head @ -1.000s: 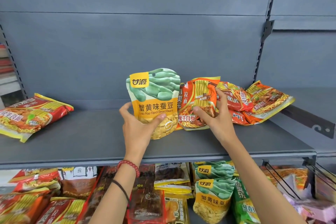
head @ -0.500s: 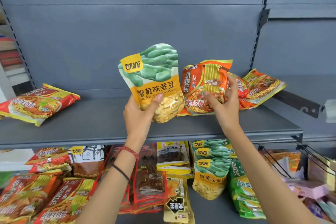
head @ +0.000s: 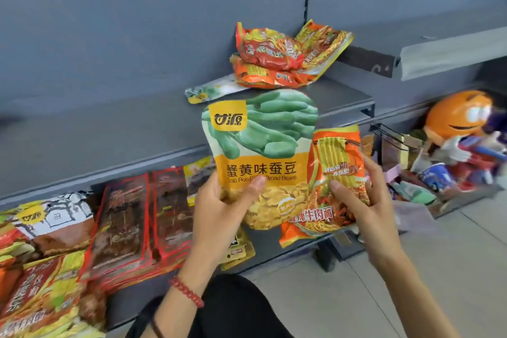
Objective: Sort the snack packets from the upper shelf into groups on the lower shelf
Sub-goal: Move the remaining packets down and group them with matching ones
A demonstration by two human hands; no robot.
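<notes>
My left hand (head: 219,208) grips a green and yellow broad bean packet (head: 260,145) by its lower edge, held upright in front of the shelves. My right hand (head: 365,200) holds an orange noodle packet (head: 334,181) just to its right, thumb on the front. Both packets are off the upper shelf (head: 343,99), level with the lower shelf (head: 274,250). A pile of orange noodle packets (head: 274,57) and a flat green packet (head: 208,90) lie on the upper shelf.
The lower shelf carries rows of dark red packets (head: 131,219), a brown and white packet (head: 60,222) and orange noodle packets (head: 35,291) at the left. An orange character figure (head: 461,123) and mixed goods stand at the right. Tiled floor (head: 439,269) lies below.
Both hands have lifted their packets off the upper shelf and brought them down in front of the lower shelf. The view has tilted down and swung right.
</notes>
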